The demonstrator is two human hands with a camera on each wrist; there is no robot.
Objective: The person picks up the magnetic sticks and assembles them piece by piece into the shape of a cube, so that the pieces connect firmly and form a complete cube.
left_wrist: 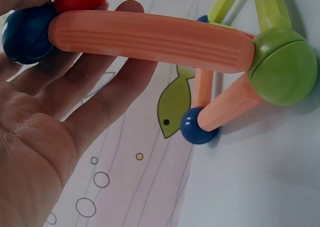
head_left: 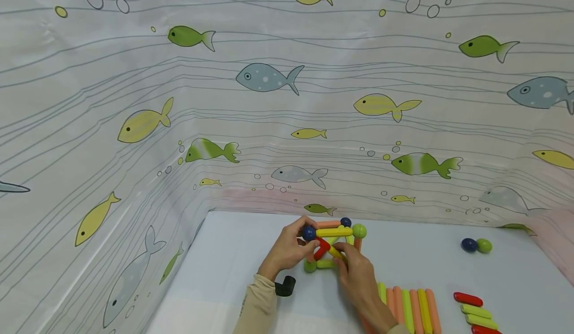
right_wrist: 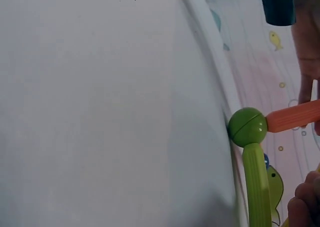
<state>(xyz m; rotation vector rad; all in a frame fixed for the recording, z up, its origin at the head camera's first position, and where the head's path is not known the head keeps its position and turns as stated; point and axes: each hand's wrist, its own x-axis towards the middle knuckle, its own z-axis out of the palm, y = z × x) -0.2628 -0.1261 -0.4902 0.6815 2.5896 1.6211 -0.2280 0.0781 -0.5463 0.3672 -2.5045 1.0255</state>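
Probably light and stiff, the ball-and-rod frame (head_left: 332, 233) stood on the white table (head_left: 224, 254), its joints likely its weak points. The left hand (head_left: 288, 249) gripped its dark-blue corner ball (head_left: 309, 233), seemingly a sound place to hold, while the right hand (head_left: 359, 274) pinched a yellow rod (head_left: 335, 252).

An orange rod (left_wrist: 152, 42) links blue ball (left_wrist: 27, 34) to green ball (left_wrist: 282, 67); fingers (left_wrist: 107, 99) lie behind it, perhaps touching.

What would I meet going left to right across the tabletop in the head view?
Left hand, held blue ball, upper yellow stick, right hand, row of long sticks, loose blue ball, loose green ball.
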